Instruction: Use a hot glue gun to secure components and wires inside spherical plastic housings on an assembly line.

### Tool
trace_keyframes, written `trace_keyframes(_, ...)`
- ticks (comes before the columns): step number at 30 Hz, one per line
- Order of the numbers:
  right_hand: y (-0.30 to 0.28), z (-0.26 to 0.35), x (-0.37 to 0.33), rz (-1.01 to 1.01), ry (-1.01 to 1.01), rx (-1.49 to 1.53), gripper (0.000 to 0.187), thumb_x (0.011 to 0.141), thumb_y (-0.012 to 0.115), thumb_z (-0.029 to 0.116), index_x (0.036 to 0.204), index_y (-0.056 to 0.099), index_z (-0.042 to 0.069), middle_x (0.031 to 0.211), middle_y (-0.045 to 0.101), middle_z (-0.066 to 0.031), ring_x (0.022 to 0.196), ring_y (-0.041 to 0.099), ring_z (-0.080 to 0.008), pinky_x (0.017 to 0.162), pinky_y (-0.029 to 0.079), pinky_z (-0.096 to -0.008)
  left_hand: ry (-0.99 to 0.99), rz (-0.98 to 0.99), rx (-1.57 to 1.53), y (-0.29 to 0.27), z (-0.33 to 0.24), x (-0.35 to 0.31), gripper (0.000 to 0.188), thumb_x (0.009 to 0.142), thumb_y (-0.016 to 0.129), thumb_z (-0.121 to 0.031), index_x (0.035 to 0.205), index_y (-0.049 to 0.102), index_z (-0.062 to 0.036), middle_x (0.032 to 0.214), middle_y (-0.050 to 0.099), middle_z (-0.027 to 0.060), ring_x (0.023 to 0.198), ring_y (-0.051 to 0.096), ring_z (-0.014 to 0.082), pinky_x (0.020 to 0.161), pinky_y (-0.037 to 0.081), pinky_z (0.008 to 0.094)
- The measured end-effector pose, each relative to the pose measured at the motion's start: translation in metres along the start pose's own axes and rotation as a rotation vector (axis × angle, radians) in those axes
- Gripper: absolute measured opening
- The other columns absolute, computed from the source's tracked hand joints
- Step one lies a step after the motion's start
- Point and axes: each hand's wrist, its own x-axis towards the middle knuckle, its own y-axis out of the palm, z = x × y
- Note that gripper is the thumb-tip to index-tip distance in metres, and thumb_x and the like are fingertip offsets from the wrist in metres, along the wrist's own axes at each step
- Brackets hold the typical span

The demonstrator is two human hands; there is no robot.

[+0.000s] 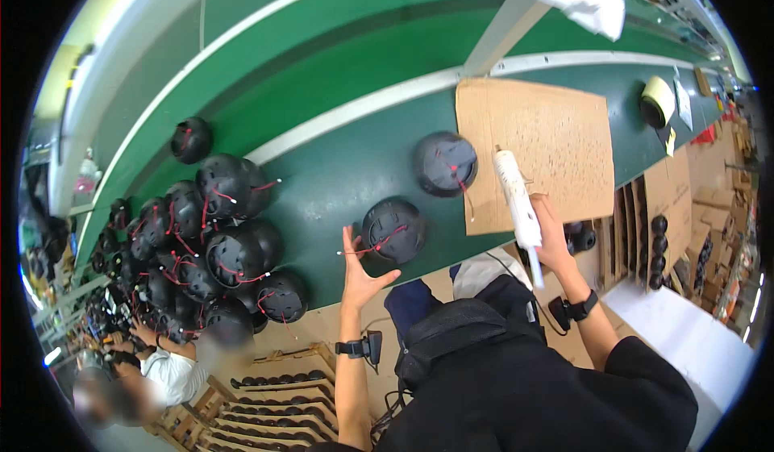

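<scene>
My left hand (361,279) is open, thumb and fingers spread, at the near left side of a round black shell (395,230). A red wire with a small white end lies across that shell and reaches the fingers; whether they touch it I cannot tell. My right hand (551,230) is closed around a white glue gun (514,190), a pale stick poking from its rear. The gun's nozzle points away from me, over a spotted cardboard sheet (568,121). A second black shell (444,164) with a red wire sits at the sheet's left edge.
Several black shells (230,250) with red wires are heaped on the green table (314,202) at left. A pale roll (658,101) stands at far right. A white post (508,33) rises behind the cardboard. Another person (173,375) works at lower left, beside racks of black parts (278,412).
</scene>
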Motion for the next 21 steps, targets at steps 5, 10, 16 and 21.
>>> trace_keyframes(5, 0.031, -0.109, 0.035, -0.11, 0.066, -0.23, 0.055, 0.065, 0.075, 0.004, 0.115, 0.053, -0.001, 0.118, 0.052, -0.0204, 0.115, 0.049, -0.0418, 0.096, 0.044, -0.0487, 0.074, -0.167, 0.297, 0.031, -0.027, 0.01, 0.15, 0.052, 0.099, -0.028, 0.158, -0.002, 0.0001, 0.162, 0.016, 0.0272, 0.147, 0.029, 0.0399, 0.121, 0.029, 0.0438)
trace_keyframes(10, 0.044, -0.136, 0.042, -0.071, 0.225, -0.334, 0.083, 0.067, 0.082, 0.012, 0.139, 0.041, 0.0, 0.138, 0.044, -0.028, 0.133, 0.039, -0.0466, 0.111, 0.034, -0.0541, -0.043, -0.203, 0.426, 0.052, -0.04, 0.011, 0.145, 0.056, 0.096, -0.038, 0.158, 0.001, -0.0005, 0.16, 0.02, 0.0288, 0.148, 0.026, 0.0441, 0.12, 0.031, 0.0458)
trace_keyframes(16, 0.031, -0.02, 0.089, 0.056, -0.115, -0.04, 0.114, 0.061, 0.09, 0.021, 0.153, 0.026, 0.002, 0.151, 0.032, -0.0319, 0.141, 0.031, -0.0491, 0.117, 0.028, -0.055, -0.153, -0.372, 0.554, 0.064, -0.039, -0.034, 0.145, 0.055, 0.094, -0.046, 0.16, 0.001, -0.0048, 0.159, 0.022, 0.0262, 0.146, 0.029, 0.0448, 0.116, 0.036, 0.0485)
trace_keyframes(21, 0.066, 0.009, 0.13, 0.367, -0.302, -0.155, 0.142, 0.049, 0.098, 0.031, 0.16, 0.011, 0.013, 0.158, 0.021, -0.0323, 0.143, 0.029, -0.0502, 0.115, 0.035, -0.0528, -0.184, -0.389, 0.412, 0.072, -0.049, -0.037, 0.133, 0.055, 0.094, -0.04, 0.157, 0.015, -0.0062, 0.155, 0.028, 0.0277, 0.136, 0.042, 0.0477, 0.109, 0.045, 0.0504)
